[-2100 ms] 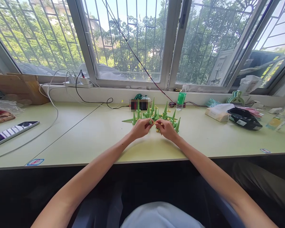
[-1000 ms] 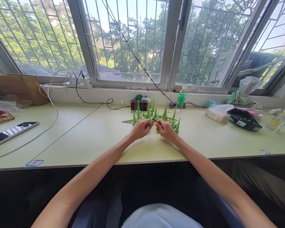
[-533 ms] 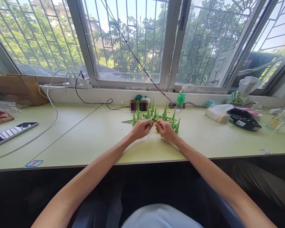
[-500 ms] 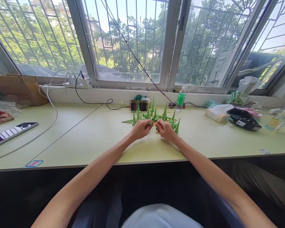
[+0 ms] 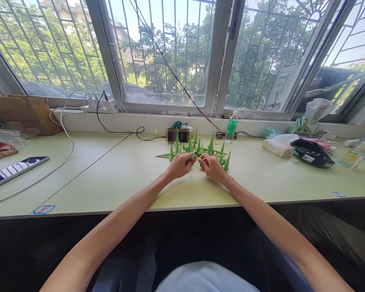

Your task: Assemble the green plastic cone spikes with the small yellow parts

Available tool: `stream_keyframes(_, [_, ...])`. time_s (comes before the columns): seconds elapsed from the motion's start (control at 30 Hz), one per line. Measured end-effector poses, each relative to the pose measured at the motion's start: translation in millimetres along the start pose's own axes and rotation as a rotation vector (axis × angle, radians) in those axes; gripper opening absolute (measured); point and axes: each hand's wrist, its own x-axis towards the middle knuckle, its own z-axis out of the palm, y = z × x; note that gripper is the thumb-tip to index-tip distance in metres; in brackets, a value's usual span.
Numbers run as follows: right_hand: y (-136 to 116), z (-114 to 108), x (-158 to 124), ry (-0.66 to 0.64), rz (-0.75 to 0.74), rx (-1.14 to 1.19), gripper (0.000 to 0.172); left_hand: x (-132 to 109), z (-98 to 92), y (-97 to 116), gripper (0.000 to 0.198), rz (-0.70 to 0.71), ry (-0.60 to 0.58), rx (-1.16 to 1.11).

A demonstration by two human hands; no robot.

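Observation:
Several green plant watering spikes (image 5: 211,142) with small yellow valve pieces stand and lie on the table behind my hands. My left hand (image 5: 181,164) is closed on a green watering spike (image 5: 192,157), whose round end shows beside the thumb. Close by on the right, my right hand (image 5: 213,165) pinches at a small yellow piece (image 5: 197,159) between the two hands. Whether that piece is joined to the held spike I cannot tell. My fingers hide most of both parts.
At the back stand a green-labelled bottle (image 5: 231,127) and a dark, partly blurred device (image 5: 179,135). A tissue pack (image 5: 280,145) and a black strapped item (image 5: 312,153) lie to the right. On the left are a phone (image 5: 18,170), a white cable (image 5: 67,152) and a power strip (image 5: 99,108).
My right fingers have shifted very slightly around the small yellow piece. My left hand and the spikes on the table look the same.

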Motion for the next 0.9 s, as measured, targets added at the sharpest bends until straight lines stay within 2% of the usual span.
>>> stream_keyframes(0.3, [1, 0, 1, 0.014, 0.02, -0.034, 0.041, 0, -0.1, 1, 0.012, 0.02, -0.014, -0.004])
stream_keyframes(0.57, [-3, 0, 0, 0.033, 0.028, 0.03, 0.024, 1, -0.6, 2, 0.013, 0.011, 0.009, 0.01])
stream_keyframes(0.9, [7, 2, 3, 0.048, -0.014, -0.078, 0.038, -1, -0.9, 4, 0.013, 0.044, -0.016, -0.037])
